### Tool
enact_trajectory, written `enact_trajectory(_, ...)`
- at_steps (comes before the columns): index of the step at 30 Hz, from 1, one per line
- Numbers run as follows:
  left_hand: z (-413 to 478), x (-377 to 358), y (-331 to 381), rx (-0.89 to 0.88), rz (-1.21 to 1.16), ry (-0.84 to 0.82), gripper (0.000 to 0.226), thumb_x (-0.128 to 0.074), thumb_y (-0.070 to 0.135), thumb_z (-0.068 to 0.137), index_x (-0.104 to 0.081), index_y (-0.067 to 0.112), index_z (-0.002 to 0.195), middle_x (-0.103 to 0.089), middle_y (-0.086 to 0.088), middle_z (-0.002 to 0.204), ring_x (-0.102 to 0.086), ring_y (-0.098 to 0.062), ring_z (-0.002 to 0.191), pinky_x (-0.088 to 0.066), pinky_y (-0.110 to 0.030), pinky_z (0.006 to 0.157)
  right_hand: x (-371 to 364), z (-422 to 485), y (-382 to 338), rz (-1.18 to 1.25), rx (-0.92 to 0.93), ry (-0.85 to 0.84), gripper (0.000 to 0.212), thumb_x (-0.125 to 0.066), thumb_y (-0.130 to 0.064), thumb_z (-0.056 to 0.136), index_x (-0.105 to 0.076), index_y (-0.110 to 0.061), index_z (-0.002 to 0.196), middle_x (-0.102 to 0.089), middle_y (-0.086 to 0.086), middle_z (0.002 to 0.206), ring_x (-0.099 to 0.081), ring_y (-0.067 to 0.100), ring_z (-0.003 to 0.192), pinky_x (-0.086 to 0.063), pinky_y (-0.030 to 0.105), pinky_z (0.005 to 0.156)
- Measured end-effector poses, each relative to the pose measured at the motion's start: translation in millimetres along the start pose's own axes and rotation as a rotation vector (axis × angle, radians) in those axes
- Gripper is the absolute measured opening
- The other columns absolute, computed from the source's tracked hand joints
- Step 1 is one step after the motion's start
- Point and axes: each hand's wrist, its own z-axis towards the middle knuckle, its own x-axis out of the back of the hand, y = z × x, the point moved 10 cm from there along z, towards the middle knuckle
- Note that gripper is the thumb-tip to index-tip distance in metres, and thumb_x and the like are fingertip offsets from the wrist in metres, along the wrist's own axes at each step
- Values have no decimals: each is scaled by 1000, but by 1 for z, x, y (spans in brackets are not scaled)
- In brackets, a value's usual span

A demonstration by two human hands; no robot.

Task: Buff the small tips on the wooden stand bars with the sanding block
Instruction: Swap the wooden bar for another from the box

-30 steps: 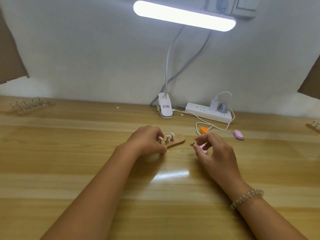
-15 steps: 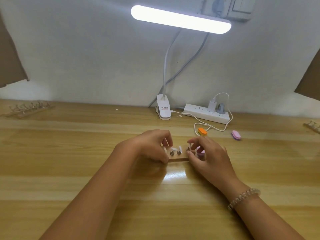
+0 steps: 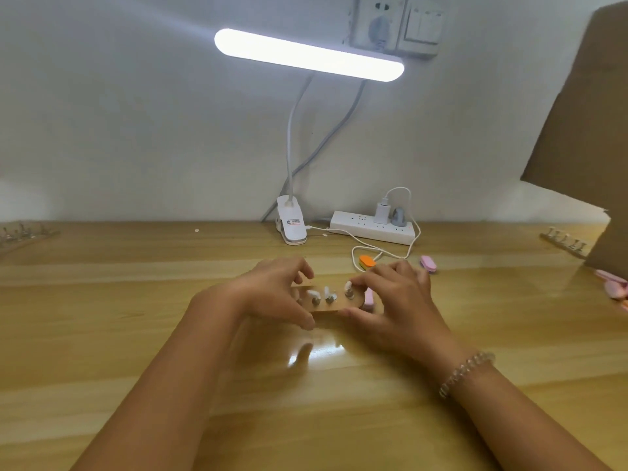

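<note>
Wooden bar [image 3: 334, 302] between the hands, long axis left–right. Left hand [image 3: 272, 294] grips its left end, right hand [image 3: 397, 300] pinches its right end. Sanding block [image 3: 369, 298] tucked beneath right hand, nearest it; whether held, unclear

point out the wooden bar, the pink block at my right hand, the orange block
bar [image 3: 339, 303], head view, bare top near its front edge
pink block [image 3: 368, 298], head view, end showing beside the bar
orange block [image 3: 367, 261], head view, top face
</note>
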Motion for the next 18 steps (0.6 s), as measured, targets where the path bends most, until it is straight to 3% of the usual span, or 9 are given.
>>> enact_trajectory(2,-2,14,2,-7,14,81,95,-88,49,65,-34,36,143,-39,11,137,-36,-13,130,-37,-37,110,22,7,12,-31,-31,77,37,-72,-59,74,-69,-31,98,-61,-19,96,-48,13,98,-21,32,87)
enact_trajectory(5,-3,37,-1,-6,-16,295,103,-86,58,61,-31,34,145,-41,6,137,-41,-17,130,-38,-40,110,63,14,59,-8,-188,194,43,-64,-66,72,-69,-31,97,-62,-15,91,-50,12,87,-33,32,77)
enact_trajectory(7,0,29,-9,25,-103,253,97,-85,61,59,-35,36,139,-50,10,123,-54,-9,111,-45,-32,94,91,6,112,24,-373,268,41,-68,-62,75,-69,-28,98,-61,-14,88,-55,10,81,-43,31,72)
enact_trajectory(9,3,3,-11,63,-127,84,93,-82,68,56,-36,40,132,-56,16,111,-57,0,98,-45,-24,81,114,-18,177,53,-620,304,37,-71,-57,79,-70,-25,99,-66,-9,92,-58,11,82,-48,32,74)
enact_trajectory(11,7,-24,-3,65,-68,-19,92,-79,76,53,-38,42,128,-56,19,105,-56,3,97,-44,-22,80,128,-54,235,62,-863,310,36,-69,-55,83,-71,-20,91,-71,3,102,-58,20,87,-47,35,79)
enact_trajectory(14,18,-44,22,-3,79,75,83,-68,84,55,-43,45,123,-50,23,101,-53,1,96,-46,-25,83,136,-94,288,-13,-1075,234,46,-64,-58,84,-73,-13,86,-71,14,105,-61,33,93,-48,39,82)
enact_trajectory(18,25,-53,51,-133,118,281,52,-59,77,73,-50,43,111,-51,24,92,-49,4,86,-37,-22,71,132,-96,316,-96,-1091,155,59,-58,-71,81,-74,-14,82,-70,12,89,-62,32,82,-54,40,80)
